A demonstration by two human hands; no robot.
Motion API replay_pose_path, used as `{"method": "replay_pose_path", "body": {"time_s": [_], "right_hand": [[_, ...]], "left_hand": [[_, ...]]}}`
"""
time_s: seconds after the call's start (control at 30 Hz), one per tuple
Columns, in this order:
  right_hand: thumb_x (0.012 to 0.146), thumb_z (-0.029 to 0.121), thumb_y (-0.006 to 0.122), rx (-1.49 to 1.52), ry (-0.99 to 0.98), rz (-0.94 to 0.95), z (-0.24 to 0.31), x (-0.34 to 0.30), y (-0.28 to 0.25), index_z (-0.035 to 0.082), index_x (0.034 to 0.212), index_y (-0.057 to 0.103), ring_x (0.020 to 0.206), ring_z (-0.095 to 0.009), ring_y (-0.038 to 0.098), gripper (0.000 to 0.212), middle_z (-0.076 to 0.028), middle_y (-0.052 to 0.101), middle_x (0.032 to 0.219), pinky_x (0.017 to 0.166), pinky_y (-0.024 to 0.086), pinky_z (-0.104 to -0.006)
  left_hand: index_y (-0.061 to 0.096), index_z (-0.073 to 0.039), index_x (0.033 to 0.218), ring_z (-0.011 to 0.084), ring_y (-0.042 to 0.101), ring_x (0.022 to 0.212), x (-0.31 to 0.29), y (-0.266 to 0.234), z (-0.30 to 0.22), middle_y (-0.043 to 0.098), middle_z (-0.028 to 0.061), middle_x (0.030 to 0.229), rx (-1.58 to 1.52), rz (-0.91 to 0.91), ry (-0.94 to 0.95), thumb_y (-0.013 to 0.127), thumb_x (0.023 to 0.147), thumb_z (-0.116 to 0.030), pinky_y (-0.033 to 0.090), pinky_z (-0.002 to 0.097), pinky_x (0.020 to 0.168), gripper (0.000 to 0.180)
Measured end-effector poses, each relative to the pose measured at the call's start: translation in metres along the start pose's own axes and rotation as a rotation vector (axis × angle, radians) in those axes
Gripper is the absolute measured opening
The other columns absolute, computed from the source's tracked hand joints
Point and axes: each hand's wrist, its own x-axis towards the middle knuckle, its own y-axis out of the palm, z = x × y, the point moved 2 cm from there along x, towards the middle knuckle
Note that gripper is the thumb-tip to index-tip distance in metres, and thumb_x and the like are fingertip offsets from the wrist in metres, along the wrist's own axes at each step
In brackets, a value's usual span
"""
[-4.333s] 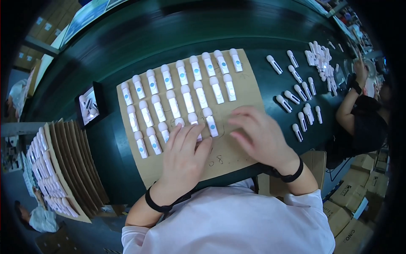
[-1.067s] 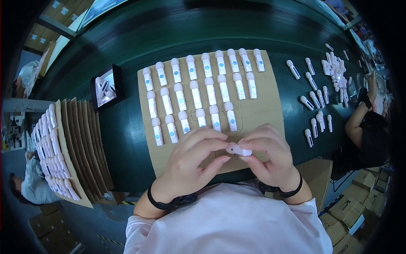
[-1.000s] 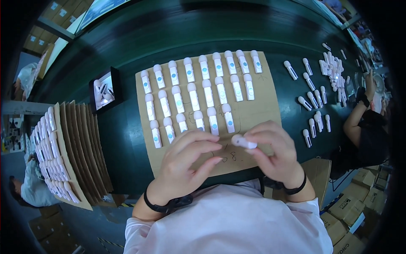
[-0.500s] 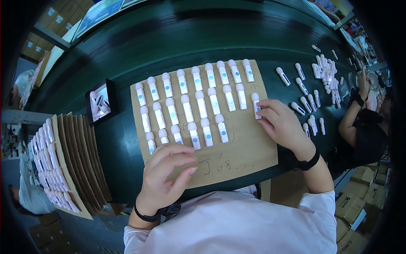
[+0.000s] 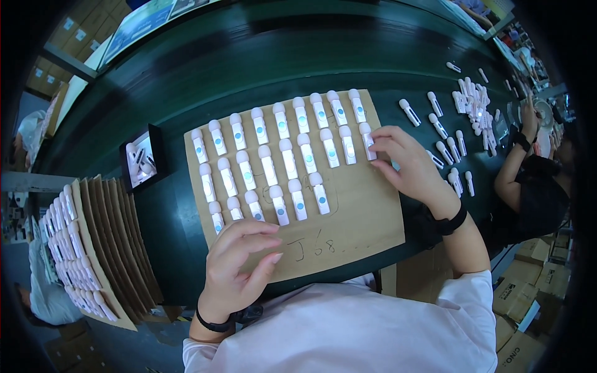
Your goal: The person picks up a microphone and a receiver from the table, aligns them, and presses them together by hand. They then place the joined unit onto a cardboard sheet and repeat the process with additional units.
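Resting on one cardboard: 24 wands | two hands: wide, right touching one

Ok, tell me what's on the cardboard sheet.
Three rows of white devices lie on the cardboard sheet, plus handwriting. The left hand and right hand hide parts; what's beneath cannot be seen.

Blue-dotted white devices have seemingly pinkish heads.

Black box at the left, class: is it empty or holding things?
Holding things: white devices show inside the black box through its open top.
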Motion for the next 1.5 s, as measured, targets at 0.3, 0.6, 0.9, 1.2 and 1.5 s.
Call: {"method": "replay_pose_path", "body": {"time_s": [0.3, 0.6, 0.9, 1.2, 1.5], "right_hand": [[0.084, 0.005, 0.068, -0.245, 0.309, -0.195, -0.078, 0.001, -0.026, 0.004, 0.103, 0.06, 0.097, -0.029, 0.061, 0.021, -0.012, 0.061, 0.108, 0.083, 0.05, -0.0348], [0.092, 0.009, 0.059, 0.095, 0.566, -0.184, -0.063, -0.004, -0.032, 0.003, 0.104, 0.063, 0.087, -0.017, 0.059, 0.015, -0.005, 0.063, 0.094, 0.078, 0.047, -0.0288], [0.099, 0.013, 0.052, 1.014, 0.392, -0.058, 0.089, -0.035, -0.011, -0.001, 0.109, 0.064, 0.088, -0.009, 0.056, 0.021, -0.005, 0.064, 0.097, 0.079, 0.046, -0.0236], [0.086, 0.004, 0.066, 0.758, -0.028, -0.122, 0.123, -0.028, 0.006, 0.001, 0.108, 0.067, 0.077, -0.023, 0.057, 0.023, -0.01, 0.066, 0.092, 0.072, 0.045, -0.0329], [0.082, 0.011, 0.072, 0.588, -0.129, -0.278, 0.124, -0.027, 0.007, 0.002, 0.104, 0.066, 0.078, -0.023, 0.055, 0.024, -0.009, 0.065, 0.092, 0.07, 0.042, -0.0345]], "left_hand": [[0.065, 0.0, 0.092, 0.0257, 0.064, 0.093, 0.004, 0.004, -0.002, 0.066, 0.0152, 0.103, 0.01, 0.003, 0.012, 0.07, 0.079, -0.001, 0.05, 0.0332, 0.082, 0.014], [0.065, 0.001, 0.093, 0.0258, 0.064, 0.094, 0.009, 0.009, -0.006, 0.066, 0.0152, 0.103, -0.006, 0.021, 0.032, 0.069, 0.079, 0.0, 0.05, 0.0328, 0.082, 0.015], [0.066, 0.002, 0.099, 0.0262, 0.064, 0.095, 0.022, 0.022, -0.017, 0.066, 0.0155, 0.103, -0.067, 0.012, 0.09, 0.071, 0.079, -0.001, 0.051, 0.0348, 0.084, 0.021], [0.066, 0.002, 0.103, 0.028, 0.066, 0.091, 0.01, 0.024, -0.012, 0.07, 0.0126, 0.095, -0.103, 0.009, 0.121, 0.077, 0.079, -0.009, 0.051, 0.0373, 0.087, 0.029], [0.067, 0.002, 0.101, 0.0273, 0.066, 0.092, 0.011, 0.026, -0.015, 0.069, 0.0134, 0.096, -0.155, -0.013, 0.079, 0.08, 0.075, -0.006, 0.051, 0.0369, 0.087, 0.03]]}}
